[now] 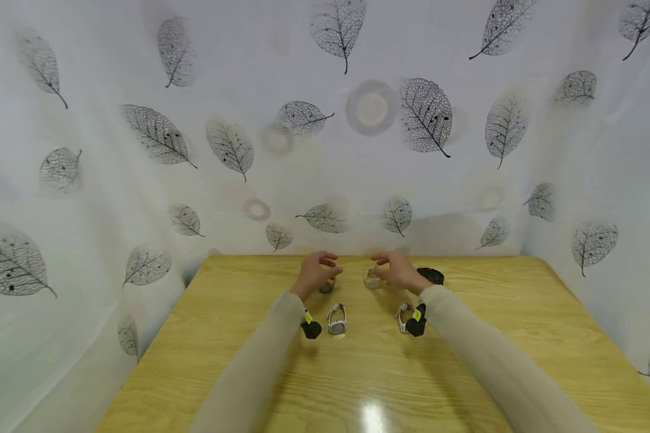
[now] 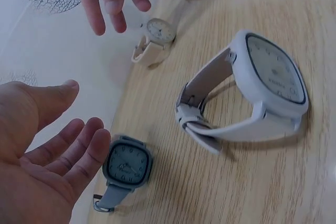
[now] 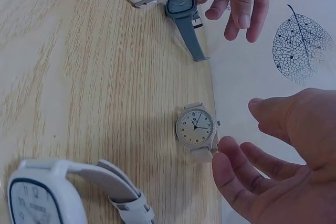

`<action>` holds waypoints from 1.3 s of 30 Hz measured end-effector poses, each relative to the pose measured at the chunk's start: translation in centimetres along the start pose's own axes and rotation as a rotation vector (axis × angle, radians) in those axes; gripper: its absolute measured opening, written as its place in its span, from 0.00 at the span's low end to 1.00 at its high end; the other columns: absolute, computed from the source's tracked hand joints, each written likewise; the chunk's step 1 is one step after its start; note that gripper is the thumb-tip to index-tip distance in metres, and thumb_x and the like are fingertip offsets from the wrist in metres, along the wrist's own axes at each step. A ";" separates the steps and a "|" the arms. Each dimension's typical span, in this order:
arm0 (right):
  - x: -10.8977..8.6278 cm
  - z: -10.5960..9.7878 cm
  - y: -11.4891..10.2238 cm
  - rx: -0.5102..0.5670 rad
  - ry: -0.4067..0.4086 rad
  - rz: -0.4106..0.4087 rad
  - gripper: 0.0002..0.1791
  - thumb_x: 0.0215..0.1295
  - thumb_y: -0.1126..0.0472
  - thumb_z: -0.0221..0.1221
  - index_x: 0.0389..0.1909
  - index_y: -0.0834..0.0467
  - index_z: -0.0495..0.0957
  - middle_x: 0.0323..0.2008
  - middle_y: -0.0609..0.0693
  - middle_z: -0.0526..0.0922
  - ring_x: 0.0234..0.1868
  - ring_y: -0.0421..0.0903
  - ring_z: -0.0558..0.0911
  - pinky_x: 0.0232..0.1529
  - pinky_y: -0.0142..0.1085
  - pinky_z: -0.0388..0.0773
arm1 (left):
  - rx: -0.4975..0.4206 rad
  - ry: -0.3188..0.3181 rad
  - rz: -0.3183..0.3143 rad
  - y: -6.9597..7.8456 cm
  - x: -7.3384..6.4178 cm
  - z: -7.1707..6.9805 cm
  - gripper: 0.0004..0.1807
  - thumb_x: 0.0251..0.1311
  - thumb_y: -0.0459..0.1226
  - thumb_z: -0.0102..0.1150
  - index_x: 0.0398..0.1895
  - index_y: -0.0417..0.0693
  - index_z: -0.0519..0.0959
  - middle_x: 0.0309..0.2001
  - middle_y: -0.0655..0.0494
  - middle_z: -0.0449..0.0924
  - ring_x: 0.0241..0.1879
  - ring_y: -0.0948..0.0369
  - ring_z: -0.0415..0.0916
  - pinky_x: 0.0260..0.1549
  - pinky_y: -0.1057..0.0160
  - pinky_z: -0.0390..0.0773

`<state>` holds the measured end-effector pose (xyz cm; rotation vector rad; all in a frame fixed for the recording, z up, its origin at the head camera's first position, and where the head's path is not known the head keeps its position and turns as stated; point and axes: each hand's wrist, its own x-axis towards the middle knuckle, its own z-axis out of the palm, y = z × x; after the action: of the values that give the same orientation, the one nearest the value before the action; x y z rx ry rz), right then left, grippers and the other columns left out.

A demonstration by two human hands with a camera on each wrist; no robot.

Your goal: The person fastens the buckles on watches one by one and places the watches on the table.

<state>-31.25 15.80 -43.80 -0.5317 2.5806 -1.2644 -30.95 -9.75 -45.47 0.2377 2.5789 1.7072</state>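
Note:
In the head view my left hand (image 1: 313, 276) hovers at the table's far side, by a blue-grey watch with a squarish face (image 2: 126, 163). Its fingers are loosely bent, and the fingertips come close to the case. Opposite it, my right hand (image 1: 398, 272) is beside a watch with a round pale dial and light strap (image 3: 195, 127). The right fingertips lie at that watch's edge; whether they touch it I cannot tell. Nearer to me stand two white square-faced watches, one on the left (image 1: 337, 325) and one on the right (image 3: 44, 198), the latter partly hidden by wrist gear in the head view.
A black object (image 1: 432, 275) lies behind my right wrist, its kind unclear. The wooden table (image 1: 233, 361) ends at a white leaf-printed curtain (image 1: 238, 210), which also hangs along both sides. Black wrist gear (image 1: 311, 328) sits under my left wrist.

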 end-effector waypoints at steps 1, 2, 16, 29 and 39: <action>0.0 0.1 -0.1 0.004 0.001 0.001 0.26 0.77 0.66 0.55 0.72 0.69 0.67 0.67 0.73 0.70 0.50 0.62 0.85 0.43 0.46 0.87 | -0.011 -0.002 -0.004 -0.1 -0.1 -0.2 0.21 0.65 0.33 0.69 0.60 0.35 0.79 0.49 0.39 0.83 0.40 0.44 0.85 0.35 0.51 0.88; 0.1 0.2 -0.1 0.009 0.000 0.002 0.26 0.77 0.66 0.54 0.72 0.68 0.67 0.67 0.73 0.69 0.51 0.62 0.85 0.43 0.47 0.87 | -0.019 -0.003 -0.005 -0.3 -0.1 -0.4 0.21 0.65 0.33 0.69 0.60 0.36 0.79 0.49 0.39 0.83 0.40 0.43 0.85 0.35 0.50 0.88; 0.9 1.9 -0.7 0.002 0.074 -0.046 0.25 0.77 0.58 0.58 0.71 0.61 0.72 0.62 0.67 0.78 0.44 0.57 0.87 0.41 0.44 0.87 | 0.014 0.102 0.014 -1.8 -1.5 -2.6 0.22 0.67 0.40 0.68 0.61 0.42 0.79 0.54 0.39 0.82 0.39 0.44 0.84 0.31 0.53 0.87; 3.1 3.6 -1.5 0.089 0.056 -0.078 0.27 0.77 0.58 0.59 0.72 0.62 0.70 0.61 0.65 0.79 0.45 0.62 0.87 0.34 0.48 0.87 | -0.008 0.175 -0.029 -3.0 -3.1 -4.1 0.25 0.68 0.41 0.67 0.64 0.45 0.75 0.59 0.35 0.76 0.37 0.39 0.84 0.29 0.51 0.87; 4.9 5.7 -2.4 0.157 -0.029 0.001 0.28 0.77 0.61 0.59 0.73 0.64 0.66 0.65 0.68 0.74 0.41 0.59 0.87 0.38 0.47 0.88 | 0.042 0.169 -0.045 -3.5 -3.2 -4.1 0.26 0.66 0.39 0.69 0.64 0.43 0.74 0.61 0.32 0.75 0.47 0.43 0.82 0.37 0.52 0.87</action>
<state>-33.24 8.36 -45.53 -0.5141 2.4317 -1.4328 -28.61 -15.27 -47.25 0.0381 2.7170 1.7291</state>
